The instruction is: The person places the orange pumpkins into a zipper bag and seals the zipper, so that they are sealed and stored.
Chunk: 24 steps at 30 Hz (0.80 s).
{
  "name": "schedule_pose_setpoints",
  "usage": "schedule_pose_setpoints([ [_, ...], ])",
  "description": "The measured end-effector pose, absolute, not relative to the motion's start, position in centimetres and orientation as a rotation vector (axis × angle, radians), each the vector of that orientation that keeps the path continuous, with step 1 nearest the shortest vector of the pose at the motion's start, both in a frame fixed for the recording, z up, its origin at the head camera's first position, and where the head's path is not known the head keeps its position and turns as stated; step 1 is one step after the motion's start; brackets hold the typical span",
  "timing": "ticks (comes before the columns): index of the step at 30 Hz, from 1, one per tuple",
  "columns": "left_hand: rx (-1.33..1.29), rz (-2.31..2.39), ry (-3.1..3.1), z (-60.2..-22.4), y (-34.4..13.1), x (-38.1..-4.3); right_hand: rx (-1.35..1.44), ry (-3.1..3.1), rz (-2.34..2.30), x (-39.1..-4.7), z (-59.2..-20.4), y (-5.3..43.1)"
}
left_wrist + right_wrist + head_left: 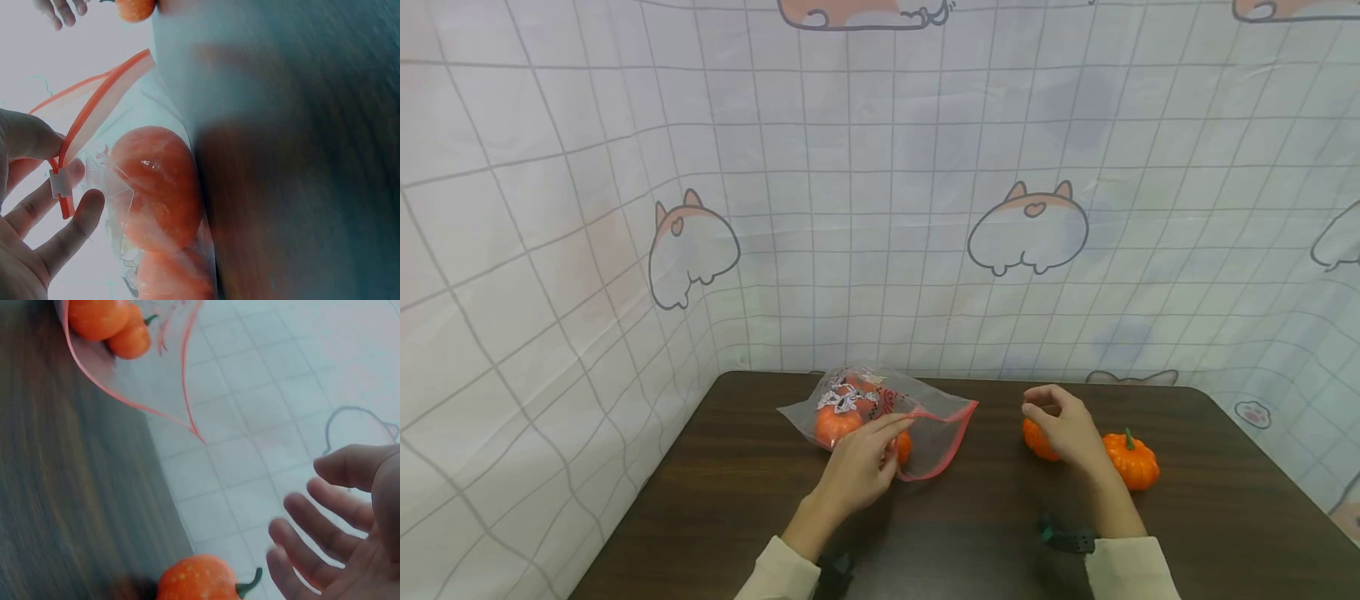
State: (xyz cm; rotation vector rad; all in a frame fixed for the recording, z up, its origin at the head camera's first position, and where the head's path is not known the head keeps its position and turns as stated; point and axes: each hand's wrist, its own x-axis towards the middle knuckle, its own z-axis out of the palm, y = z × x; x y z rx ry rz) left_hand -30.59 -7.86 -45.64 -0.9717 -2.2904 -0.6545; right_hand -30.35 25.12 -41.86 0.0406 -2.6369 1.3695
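Observation:
My left hand (859, 467) pinches the red-edged mouth of a clear slider bag (942, 425) close to its white slider (60, 183). The bag lies on its side with its mouth gaping to the right, and several small orange pumpkins (837, 426) are inside. To the right, my right hand (1071, 435) hovers by a loose orange pumpkin (1036, 440) and partly covers it in the head view. In the right wrist view its fingers (322, 531) are spread and loosely bent, holding nothing, apart from a green-stemmed pumpkin (197, 579).
Another orange pumpkin (1131, 462) with a green stem stands beside my right forearm. Everything rests on a dark wooden table (970, 533). A white gridded cloth (880, 208) with cartoon dogs hangs behind the table and along its left side.

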Motion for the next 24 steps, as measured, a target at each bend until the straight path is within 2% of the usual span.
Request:
schedule_pose_setpoints([
  [15,-0.953,-0.653,-2.293,-45.7,-8.2,-30.8,-0.146,-2.642,1.549,-30.0,-42.7,28.0],
  [24,-0.934,-0.656,-2.339,-45.4,-8.4,-30.7,-0.151,-2.674,1.579,-30.7,-44.3,28.6],
])
